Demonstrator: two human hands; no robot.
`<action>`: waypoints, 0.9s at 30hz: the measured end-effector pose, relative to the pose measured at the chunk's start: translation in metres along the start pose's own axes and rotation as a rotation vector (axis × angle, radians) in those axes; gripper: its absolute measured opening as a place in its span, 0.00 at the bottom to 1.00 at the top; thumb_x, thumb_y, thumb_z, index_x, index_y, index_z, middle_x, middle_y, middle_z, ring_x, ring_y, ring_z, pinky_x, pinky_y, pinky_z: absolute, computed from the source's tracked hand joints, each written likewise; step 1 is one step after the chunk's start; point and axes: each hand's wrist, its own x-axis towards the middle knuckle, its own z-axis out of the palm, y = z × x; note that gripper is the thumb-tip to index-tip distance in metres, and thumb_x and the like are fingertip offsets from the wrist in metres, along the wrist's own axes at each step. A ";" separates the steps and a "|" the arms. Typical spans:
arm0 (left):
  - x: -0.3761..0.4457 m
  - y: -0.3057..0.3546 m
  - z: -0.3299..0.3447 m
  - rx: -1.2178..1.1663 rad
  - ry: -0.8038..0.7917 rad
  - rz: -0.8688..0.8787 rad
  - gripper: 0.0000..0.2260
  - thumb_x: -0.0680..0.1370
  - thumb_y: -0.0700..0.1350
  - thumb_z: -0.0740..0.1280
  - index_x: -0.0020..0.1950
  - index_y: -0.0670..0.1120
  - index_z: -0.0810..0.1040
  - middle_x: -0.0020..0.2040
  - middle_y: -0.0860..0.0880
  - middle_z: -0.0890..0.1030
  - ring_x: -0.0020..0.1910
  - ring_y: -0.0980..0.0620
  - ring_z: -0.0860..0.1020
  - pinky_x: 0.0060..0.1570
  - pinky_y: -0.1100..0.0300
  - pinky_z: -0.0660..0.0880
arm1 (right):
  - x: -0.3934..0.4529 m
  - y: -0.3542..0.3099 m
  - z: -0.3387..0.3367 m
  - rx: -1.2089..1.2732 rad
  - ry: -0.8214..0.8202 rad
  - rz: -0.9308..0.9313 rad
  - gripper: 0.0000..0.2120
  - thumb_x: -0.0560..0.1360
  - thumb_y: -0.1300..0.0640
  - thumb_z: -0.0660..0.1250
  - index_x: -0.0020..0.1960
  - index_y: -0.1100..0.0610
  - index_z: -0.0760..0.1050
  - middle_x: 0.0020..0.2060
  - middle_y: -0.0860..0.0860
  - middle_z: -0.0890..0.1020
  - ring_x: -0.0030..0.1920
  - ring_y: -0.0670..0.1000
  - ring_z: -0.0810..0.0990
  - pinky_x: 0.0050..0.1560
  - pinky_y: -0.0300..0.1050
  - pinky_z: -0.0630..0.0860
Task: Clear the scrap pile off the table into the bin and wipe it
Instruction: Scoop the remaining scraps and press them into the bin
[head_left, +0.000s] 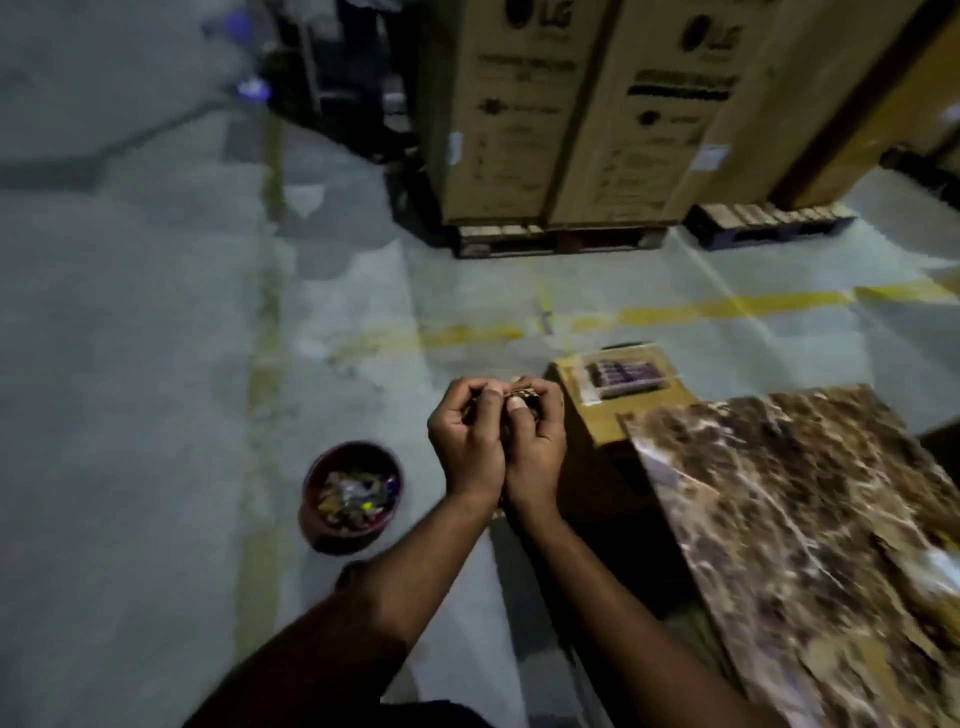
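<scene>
Item: scraps (511, 399), a small wad of crumpled, patterned bits, held in the air between both hands, out past the near corner of the tabletop (810, 525) and above the floor; most of the wad is hidden by fingers and blurred, so its material cannot be told. Left hand (467, 434): fingers curled over the wad's left side, thumb pressed on top. Right hand (535, 436): fingers curled round the right side, thumb touching the left thumb; both hands grip the wad together, wrists side by side. Bin (351, 496): round, dark red, smooth-walled, standing on the floor to the left of and below the hands, well apart from the tabletop; it holds a heap of mixed shiny and coloured scraps. Tabletop: flat slab with a brown, cream-veined marble pattern, glossy, straight-edged, at the right. Cardboard box (618, 415): tan, just beyond the tabletop's far corner, carrying a clear flat pack (626, 376) with purple contents. Floor (156, 364): grey concrete, worn yellow painted lines. Background: tall printed cartons (587, 114) on pallets.
</scene>
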 end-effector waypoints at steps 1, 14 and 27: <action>0.015 -0.001 -0.024 0.014 0.038 0.001 0.13 0.73 0.50 0.65 0.40 0.41 0.80 0.35 0.51 0.81 0.36 0.55 0.79 0.39 0.62 0.75 | -0.006 0.000 0.027 0.005 -0.032 0.007 0.08 0.75 0.51 0.62 0.50 0.53 0.74 0.48 0.62 0.77 0.48 0.55 0.78 0.51 0.52 0.76; 0.146 -0.109 -0.237 0.166 0.425 -0.169 0.09 0.74 0.46 0.65 0.41 0.42 0.80 0.39 0.45 0.83 0.42 0.46 0.82 0.44 0.50 0.79 | -0.044 0.126 0.264 -0.056 -0.387 0.220 0.06 0.76 0.54 0.62 0.50 0.47 0.76 0.48 0.60 0.79 0.50 0.60 0.79 0.53 0.62 0.76; 0.202 -0.461 -0.326 0.588 0.330 -0.033 0.10 0.80 0.46 0.62 0.48 0.41 0.79 0.47 0.43 0.80 0.48 0.42 0.79 0.51 0.42 0.76 | -0.028 0.493 0.331 -0.183 -0.523 0.221 0.13 0.80 0.54 0.58 0.51 0.64 0.71 0.45 0.62 0.78 0.45 0.61 0.77 0.48 0.61 0.74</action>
